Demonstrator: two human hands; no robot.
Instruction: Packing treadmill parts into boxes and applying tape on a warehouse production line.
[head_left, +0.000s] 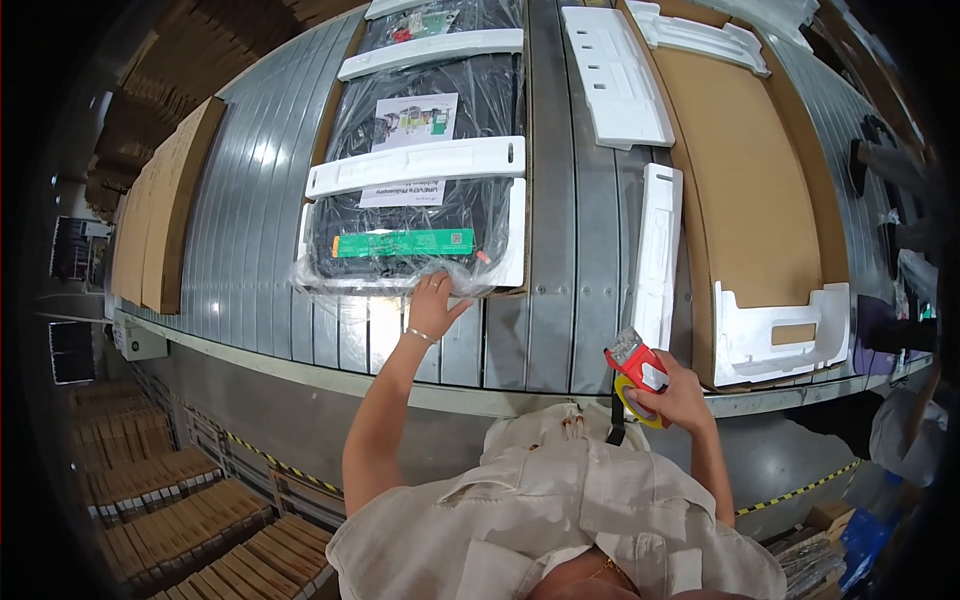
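At the near end of an open carton, my left hand has its fingers closed on the bunched edge of clear plastic film. The film wraps a dark flat item, which carries a green label strip and a printed sheet. White foam bars cross over it, and foam edges its near end. In my right hand, held near the conveyor's front edge, is a red tape dispenser with a yellow-rimmed roll. My right fingers wrap round it.
Everything rests on a metal roller conveyor. To the right stands a long open carton with foam end pieces; loose foam strips lie beside it. Flat cartons lean at the left. Another person's arm shows at the far right.
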